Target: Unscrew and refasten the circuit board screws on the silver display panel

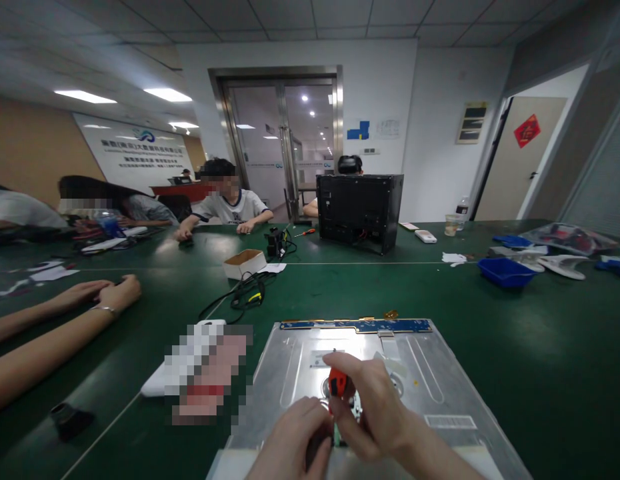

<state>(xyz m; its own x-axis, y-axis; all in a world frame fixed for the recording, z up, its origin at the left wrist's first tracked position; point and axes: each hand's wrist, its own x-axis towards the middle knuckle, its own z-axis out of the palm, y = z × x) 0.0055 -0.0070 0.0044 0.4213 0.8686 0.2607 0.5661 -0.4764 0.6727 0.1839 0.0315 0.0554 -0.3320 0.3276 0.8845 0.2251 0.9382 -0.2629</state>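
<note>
A flat silver metal panel (430, 380) lies face down in front of me on the green table (540, 347), with a blue circuit strip (357, 325) along its far edge. My right hand (377, 410) is closed on a small screwdriver with an orange-red handle (337, 383), its thin tip pointing up and away. My left hand (293, 443) sits just left of it with fingers curled, touching the panel near its middle. What the left fingers pinch is hidden.
A blurred-out object (205, 373) lies left of the panel. Another person's forearms (65, 313) rest on the table at left. Beyond are black cables (247, 293), a small cardboard box (244, 263), a black computer case (359, 210), a blue tray (505, 272) and seated people.
</note>
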